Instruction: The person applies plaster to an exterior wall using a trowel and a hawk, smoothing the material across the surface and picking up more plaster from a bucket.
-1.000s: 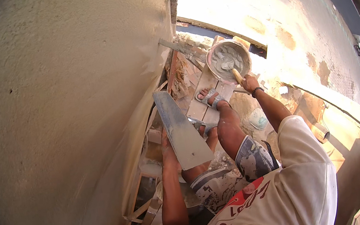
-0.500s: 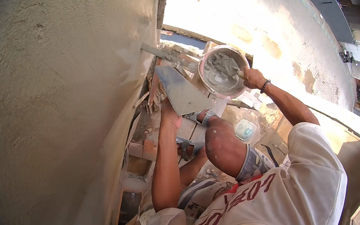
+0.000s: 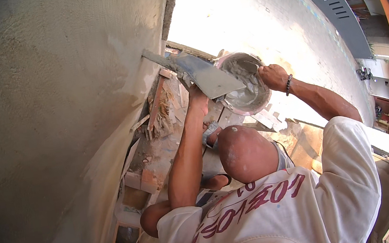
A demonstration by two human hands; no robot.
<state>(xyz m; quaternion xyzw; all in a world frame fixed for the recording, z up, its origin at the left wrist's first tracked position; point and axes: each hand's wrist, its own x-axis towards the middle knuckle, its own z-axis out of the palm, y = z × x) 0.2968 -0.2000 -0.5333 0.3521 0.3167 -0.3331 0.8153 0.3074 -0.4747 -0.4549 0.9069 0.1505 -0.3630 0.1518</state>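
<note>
My left hand (image 3: 197, 100) is closed beneath a flat, blue-grey plastering float (image 3: 215, 77); its handle is hidden. The float is tilted, and its right end overlaps the near left rim of a round bucket (image 3: 249, 110). Wet grey mortar (image 3: 246, 96) lies in the bucket and coats its inner wall. My right hand (image 3: 273, 77), with a beaded bracelet at the wrist, is closed at the bucket's right rim on a trowel (image 3: 248, 65). The trowel's blade is inside the bucket, partly smeared with mortar.
A plastered wall (image 3: 63, 116) fills the left side. A mortar-crusted strip (image 3: 157, 59) runs from the wall behind the float. Wood scraps (image 3: 156, 102) and rubble lie at the wall's foot. My bent knee (image 3: 247, 151) is just below the bucket. Bright paving (image 3: 238, 9) stretches beyond.
The float has moved up and to the right, now overlapping the bucket's rim. My right hand stays at the bucket while the trowel has shifted toward its far side. My body leans farther forward.
</note>
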